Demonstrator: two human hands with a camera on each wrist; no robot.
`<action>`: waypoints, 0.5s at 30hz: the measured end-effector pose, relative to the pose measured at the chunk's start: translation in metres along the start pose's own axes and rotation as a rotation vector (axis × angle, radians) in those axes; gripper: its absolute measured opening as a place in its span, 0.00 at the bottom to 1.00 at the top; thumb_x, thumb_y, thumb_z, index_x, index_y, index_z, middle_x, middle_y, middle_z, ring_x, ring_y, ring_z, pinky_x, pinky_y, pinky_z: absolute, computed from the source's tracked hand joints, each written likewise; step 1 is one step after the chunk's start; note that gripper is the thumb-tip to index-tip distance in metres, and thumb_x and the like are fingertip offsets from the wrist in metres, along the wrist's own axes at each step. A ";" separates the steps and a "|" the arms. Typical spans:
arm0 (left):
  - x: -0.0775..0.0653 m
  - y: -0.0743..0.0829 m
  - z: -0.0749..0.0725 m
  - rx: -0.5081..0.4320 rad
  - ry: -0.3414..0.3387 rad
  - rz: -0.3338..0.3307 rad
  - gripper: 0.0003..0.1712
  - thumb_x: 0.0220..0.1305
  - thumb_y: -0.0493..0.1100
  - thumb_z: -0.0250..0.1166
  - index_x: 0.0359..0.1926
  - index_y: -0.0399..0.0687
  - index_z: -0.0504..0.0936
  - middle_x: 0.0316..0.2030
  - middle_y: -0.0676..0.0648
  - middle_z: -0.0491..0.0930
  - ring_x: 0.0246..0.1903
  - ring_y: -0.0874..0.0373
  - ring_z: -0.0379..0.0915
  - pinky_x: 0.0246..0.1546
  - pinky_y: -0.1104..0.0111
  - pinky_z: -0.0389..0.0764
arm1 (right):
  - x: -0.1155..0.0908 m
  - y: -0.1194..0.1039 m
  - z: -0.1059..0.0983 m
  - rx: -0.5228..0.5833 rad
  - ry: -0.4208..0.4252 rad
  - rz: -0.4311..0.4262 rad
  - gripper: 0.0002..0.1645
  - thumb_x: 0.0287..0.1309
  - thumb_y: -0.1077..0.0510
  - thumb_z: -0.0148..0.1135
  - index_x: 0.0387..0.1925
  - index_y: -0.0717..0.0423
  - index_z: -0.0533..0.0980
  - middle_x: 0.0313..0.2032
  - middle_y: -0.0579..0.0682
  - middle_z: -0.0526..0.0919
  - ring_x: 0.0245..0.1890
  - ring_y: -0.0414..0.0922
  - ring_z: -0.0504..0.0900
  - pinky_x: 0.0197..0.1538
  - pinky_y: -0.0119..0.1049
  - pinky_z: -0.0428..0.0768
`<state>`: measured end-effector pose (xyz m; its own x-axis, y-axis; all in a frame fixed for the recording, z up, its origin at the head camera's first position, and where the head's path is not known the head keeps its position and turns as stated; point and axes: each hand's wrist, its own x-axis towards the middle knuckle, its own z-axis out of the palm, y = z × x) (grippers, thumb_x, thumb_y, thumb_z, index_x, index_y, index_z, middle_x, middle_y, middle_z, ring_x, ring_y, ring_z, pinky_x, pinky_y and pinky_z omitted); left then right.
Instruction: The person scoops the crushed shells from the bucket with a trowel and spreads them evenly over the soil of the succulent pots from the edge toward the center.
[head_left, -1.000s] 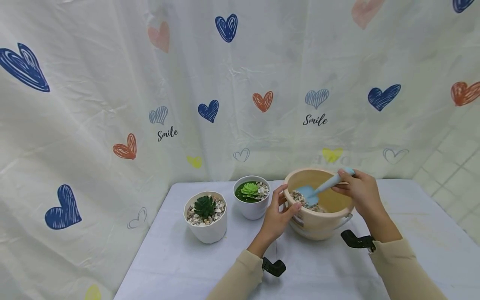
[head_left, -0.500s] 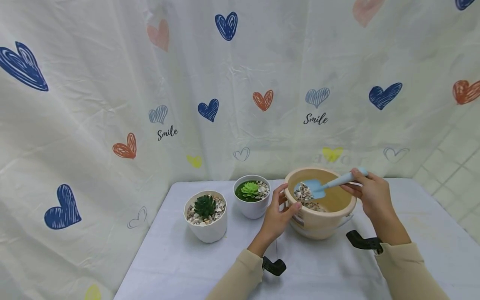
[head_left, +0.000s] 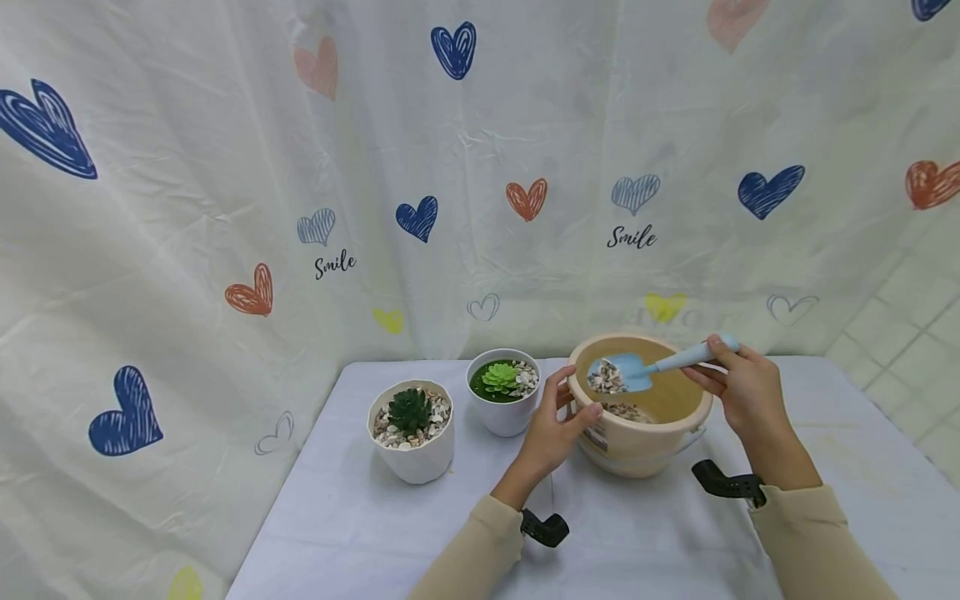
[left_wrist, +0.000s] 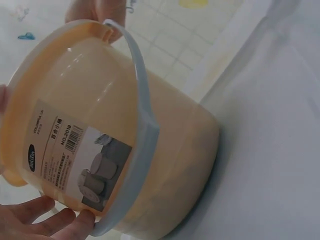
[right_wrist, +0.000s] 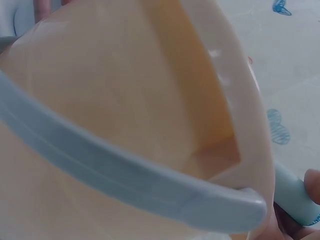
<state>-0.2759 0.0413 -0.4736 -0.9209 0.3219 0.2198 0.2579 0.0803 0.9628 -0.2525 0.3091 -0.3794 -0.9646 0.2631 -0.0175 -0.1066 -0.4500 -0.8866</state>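
A cream plastic bucket (head_left: 637,454) stands on the table, with small mixed pebbles lying in its bottom. My left hand (head_left: 551,425) holds the bucket's near-left rim, its fingers and thumb spread along it. In the left wrist view its fingertips press the wall below a printed label (left_wrist: 75,152). My right hand (head_left: 750,396) grips the handle of a light blue toy shovel (head_left: 684,358) above the right rim. The shovel's blade hangs inside the bucket, carrying a heap of pebbles (head_left: 605,377). In the right wrist view the bucket hides most of that hand and the blade.
Left of the bucket stand two white pots: one with a light green succulent (head_left: 500,377) and pebbles, one with a dark green succulent (head_left: 409,411) among pebbles. The bucket's grey-blue handle (left_wrist: 145,130) hangs down its side. A heart-printed curtain (head_left: 465,150) hangs behind the table.
My right hand has moved right and lifted the shovel off the pebbles in the bucket, with a heap now on its blade. During the last half second it barely moves. My left hand stays on the rim.
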 end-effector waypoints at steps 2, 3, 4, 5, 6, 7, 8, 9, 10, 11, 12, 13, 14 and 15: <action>-0.001 0.003 -0.004 0.028 -0.020 -0.010 0.42 0.64 0.67 0.65 0.75 0.82 0.57 0.71 0.48 0.67 0.71 0.49 0.67 0.65 0.52 0.76 | 0.000 0.000 0.000 0.011 0.010 0.004 0.06 0.66 0.54 0.65 0.39 0.52 0.82 0.38 0.48 0.78 0.31 0.47 0.90 0.40 0.38 0.88; -0.001 0.005 -0.007 0.046 -0.033 -0.013 0.43 0.64 0.67 0.65 0.75 0.81 0.56 0.72 0.48 0.67 0.71 0.49 0.67 0.64 0.53 0.77 | 0.001 0.000 0.001 0.017 0.013 0.005 0.06 0.66 0.54 0.66 0.40 0.52 0.82 0.38 0.48 0.78 0.31 0.47 0.90 0.40 0.38 0.88; -0.001 0.008 -0.010 0.058 -0.048 -0.020 0.43 0.64 0.68 0.65 0.76 0.81 0.56 0.72 0.48 0.67 0.71 0.48 0.67 0.62 0.54 0.79 | 0.001 0.000 0.001 0.027 0.016 0.008 0.06 0.66 0.54 0.66 0.40 0.52 0.82 0.37 0.48 0.79 0.31 0.47 0.90 0.40 0.38 0.88; -0.002 0.010 -0.013 0.069 -0.066 -0.026 0.45 0.64 0.68 0.65 0.76 0.80 0.55 0.73 0.48 0.66 0.70 0.47 0.68 0.60 0.55 0.80 | 0.001 0.000 0.001 0.036 0.019 0.011 0.06 0.66 0.55 0.66 0.40 0.52 0.82 0.37 0.48 0.79 0.31 0.48 0.90 0.39 0.39 0.88; -0.002 0.013 -0.017 0.078 -0.082 -0.026 0.46 0.63 0.68 0.66 0.77 0.77 0.54 0.73 0.48 0.66 0.70 0.47 0.68 0.59 0.56 0.80 | 0.000 0.000 0.001 0.047 0.020 0.012 0.06 0.66 0.55 0.66 0.40 0.53 0.82 0.37 0.48 0.79 0.30 0.48 0.90 0.39 0.39 0.88; -0.002 0.017 -0.021 0.085 -0.101 -0.027 0.47 0.64 0.67 0.66 0.78 0.75 0.53 0.73 0.48 0.66 0.69 0.46 0.69 0.59 0.57 0.80 | 0.000 -0.001 0.001 0.058 0.022 0.013 0.06 0.66 0.55 0.66 0.40 0.53 0.82 0.37 0.48 0.79 0.30 0.49 0.90 0.39 0.40 0.88; -0.002 0.021 -0.025 0.099 -0.118 -0.027 0.48 0.64 0.66 0.67 0.78 0.73 0.53 0.73 0.48 0.67 0.69 0.46 0.70 0.58 0.58 0.81 | 0.000 -0.001 0.002 0.071 0.023 0.012 0.06 0.66 0.56 0.66 0.40 0.53 0.81 0.36 0.48 0.80 0.30 0.49 0.91 0.39 0.40 0.88; -0.003 0.026 -0.031 0.113 -0.132 -0.026 0.49 0.64 0.65 0.67 0.79 0.70 0.53 0.73 0.47 0.67 0.68 0.46 0.71 0.57 0.58 0.81 | 0.000 -0.001 0.002 0.086 0.020 0.010 0.06 0.66 0.56 0.66 0.40 0.54 0.81 0.36 0.49 0.80 0.30 0.49 0.91 0.39 0.40 0.88; -0.004 0.032 -0.036 0.134 -0.144 -0.025 0.48 0.64 0.63 0.68 0.79 0.68 0.53 0.73 0.47 0.68 0.67 0.46 0.72 0.57 0.58 0.81 | 0.000 -0.002 0.003 0.103 0.017 0.005 0.06 0.67 0.56 0.65 0.40 0.55 0.81 0.35 0.49 0.81 0.30 0.50 0.91 0.39 0.40 0.88; -0.005 0.037 -0.042 0.156 -0.151 -0.020 0.48 0.65 0.62 0.68 0.79 0.65 0.55 0.72 0.46 0.69 0.66 0.47 0.73 0.58 0.58 0.81 | 0.000 -0.003 0.003 0.116 0.011 -0.003 0.06 0.67 0.57 0.65 0.40 0.56 0.80 0.34 0.49 0.81 0.30 0.50 0.91 0.39 0.40 0.88; -0.006 0.041 -0.047 0.174 -0.146 -0.008 0.45 0.66 0.61 0.68 0.78 0.63 0.57 0.71 0.46 0.71 0.64 0.48 0.75 0.57 0.58 0.81 | 0.000 -0.004 0.004 0.130 0.001 -0.013 0.06 0.67 0.57 0.65 0.40 0.56 0.80 0.33 0.50 0.82 0.30 0.50 0.91 0.39 0.40 0.88; -0.006 0.045 -0.053 0.186 -0.131 0.004 0.42 0.66 0.60 0.68 0.76 0.63 0.61 0.69 0.47 0.73 0.63 0.50 0.77 0.56 0.59 0.82 | 0.000 -0.005 0.006 0.142 -0.005 -0.021 0.07 0.67 0.57 0.65 0.40 0.57 0.80 0.33 0.50 0.82 0.30 0.50 0.91 0.39 0.40 0.88; -0.006 0.048 -0.058 0.194 -0.100 0.030 0.39 0.67 0.58 0.68 0.75 0.61 0.64 0.66 0.47 0.76 0.61 0.51 0.78 0.55 0.59 0.82 | 0.000 -0.006 0.007 0.149 -0.014 -0.034 0.07 0.67 0.57 0.65 0.40 0.58 0.79 0.32 0.50 0.82 0.30 0.50 0.91 0.39 0.40 0.88; -0.006 0.050 -0.063 0.194 -0.058 0.061 0.36 0.67 0.57 0.68 0.73 0.60 0.68 0.64 0.46 0.78 0.59 0.51 0.79 0.55 0.58 0.83 | 0.000 -0.007 0.009 0.156 -0.021 -0.043 0.08 0.67 0.57 0.65 0.41 0.59 0.79 0.32 0.51 0.82 0.30 0.50 0.91 0.40 0.40 0.88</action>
<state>-0.2762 -0.0163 -0.4166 -0.8850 0.3849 0.2622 0.3693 0.2371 0.8986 -0.2535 0.3050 -0.3689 -0.9629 0.2683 0.0302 -0.1829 -0.5661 -0.8038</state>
